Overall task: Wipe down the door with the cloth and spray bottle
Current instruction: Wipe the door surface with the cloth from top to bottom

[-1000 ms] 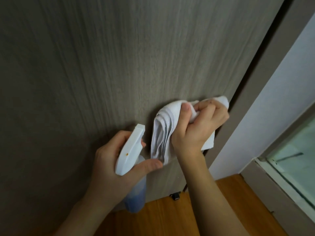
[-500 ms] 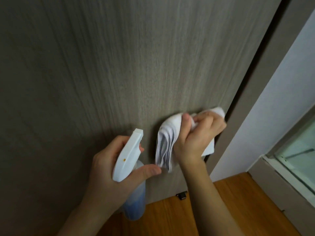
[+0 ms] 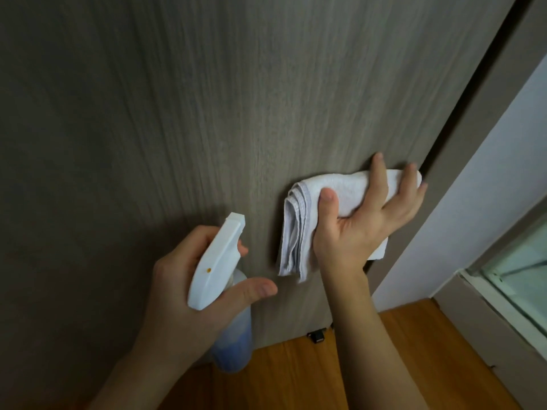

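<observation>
**Inspector:** State the position of the right hand (image 3: 359, 229).

**Assistant:** It lies flat on the folded white cloth (image 3: 331, 214), pressing it against the grey wood-grain door (image 3: 177, 128) close to the door's right edge, in its lower part. The fingers (image 3: 380, 184) are spread wide and straight over the cloth's top fold; the thumb sits on the cloth's left side. Loose folded layers hang below the palm.

**Inspector:** And the left hand (image 3: 180, 294)?

**Assistant:** It grips the spray bottle (image 3: 217, 261) by the neck, fingers curled round behind the white trigger head, thumb wrapped across the front. The nozzle points up toward the door, just left of the cloth, apart from it. Blue liquid shows in the bottle's lower body.

**Inspector:** Surroundings?

**Assistant:** The door frame (image 3: 485, 113) runs along the door's right edge, a pale wall (image 3: 479, 202) beyond it. A wooden floor (image 3: 296, 377) lies under the door's bottom edge, with a small dark doorstop (image 3: 316, 336) at that edge. A glass panel (image 3: 521, 279) shows at far right.
</observation>
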